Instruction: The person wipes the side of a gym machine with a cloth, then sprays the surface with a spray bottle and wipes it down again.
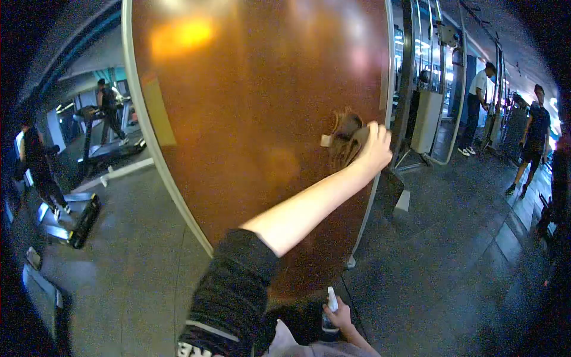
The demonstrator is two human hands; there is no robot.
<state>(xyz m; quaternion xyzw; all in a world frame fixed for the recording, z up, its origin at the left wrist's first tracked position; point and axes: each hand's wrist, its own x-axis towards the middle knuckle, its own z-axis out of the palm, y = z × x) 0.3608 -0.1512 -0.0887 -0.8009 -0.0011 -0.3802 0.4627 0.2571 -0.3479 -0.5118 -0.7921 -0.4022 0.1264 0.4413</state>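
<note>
My left hand (376,147) reaches across from the lower left in a black sleeve, its fingers closed on a dark cloth (345,143). The cloth lies against the right part of a glossy reddish-brown panel (232,137), with a small pale tag at its left side. Low in the view, my right hand (340,315) is wrapped around a spray bottle (329,323) with a white nozzle, held upright below the panel. Part of the bottle is hidden by the fingers.
Pale metal edging (151,128) frames the panel. On the left are treadmills (74,220) and two people, one on a treadmill. At right, a cable machine (427,119) stands near the panel, with two people standing farther back. Dark floor tiles (440,256) surround the panel.
</note>
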